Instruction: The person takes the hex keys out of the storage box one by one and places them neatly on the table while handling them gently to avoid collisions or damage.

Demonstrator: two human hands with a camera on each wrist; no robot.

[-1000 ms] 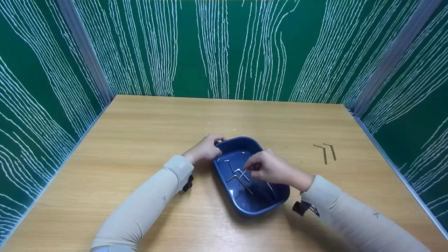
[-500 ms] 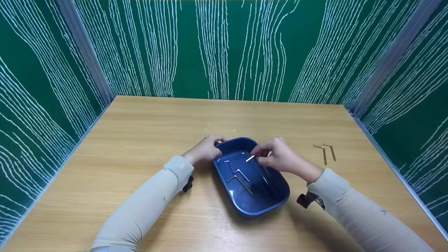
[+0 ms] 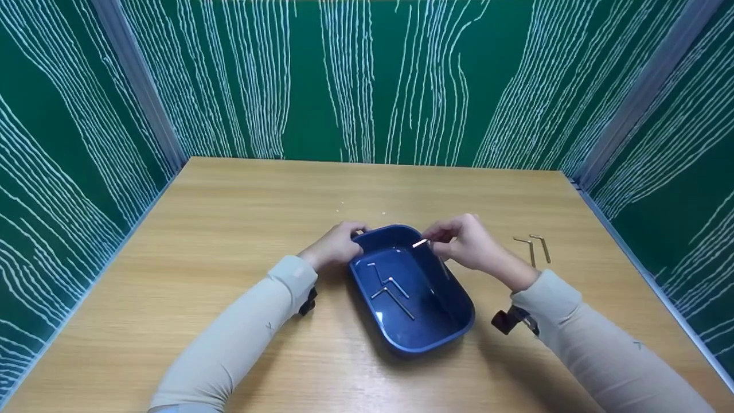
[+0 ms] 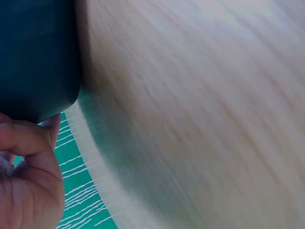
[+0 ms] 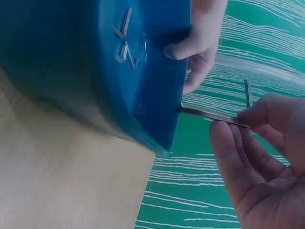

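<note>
A blue plastic basin (image 3: 427, 330) stands on the table, turned at a slant. My left hand (image 3: 335, 245) grips its far left corner, thumb inside the wall and fingers outside, as the right wrist view also shows. Above the far right rim, my right hand (image 3: 473, 246) pinches an L-shaped hex key (image 5: 209, 115) between thumb and fingertips. The long arm of that key points toward the basin in the right wrist view. Three more hex keys (image 3: 399, 304) of differing sizes lie on the basin floor, toward its left side.
Two brass-coloured hex keys (image 3: 541, 248) lie side by side on the wooden table (image 3: 241, 195), to the right of my right hand. Green walls (image 3: 309, 80) with white wavy lines enclose the table at the back and sides. Tiny pale specks dot the wood behind the basin.
My right hand has lifted a hex key from the basin floor and moved it up and right to the far right rim. The left hand and basin have stayed in place.
</note>
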